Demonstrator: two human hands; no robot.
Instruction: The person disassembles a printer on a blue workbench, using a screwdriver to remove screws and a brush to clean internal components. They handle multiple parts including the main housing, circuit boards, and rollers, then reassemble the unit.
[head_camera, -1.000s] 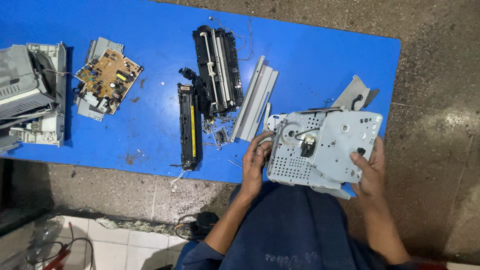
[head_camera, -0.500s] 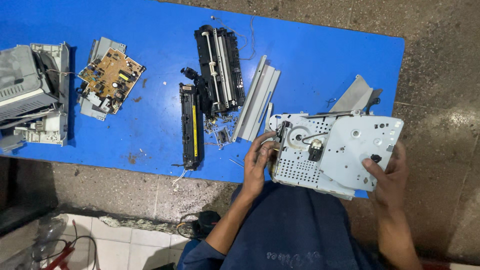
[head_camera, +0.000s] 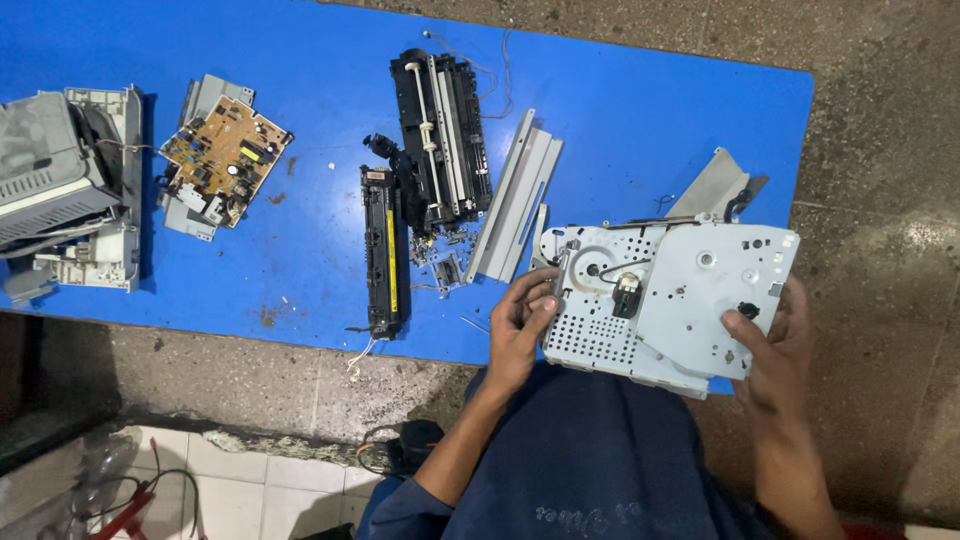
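From the head camera, the person holds a pale metal chassis plate (head_camera: 665, 300) over the near edge of the blue mat (head_camera: 640, 120), above the lap. The right hand (head_camera: 775, 350) clamps its right edge, thumb on the face; the left hand (head_camera: 520, 325) pinches a small silvery tool (head_camera: 560, 275) against its left corner. That plate looks awkward and sharp-edged; a slip could nick a finger or drop it. I see no container, only loose parts: a circuit board (head_camera: 225, 155) and a black roller assembly (head_camera: 440, 140).

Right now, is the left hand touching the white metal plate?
Touching. The head view shows the left hand with its fingers laid on the left edge of the white metal plate, with no gap visible.
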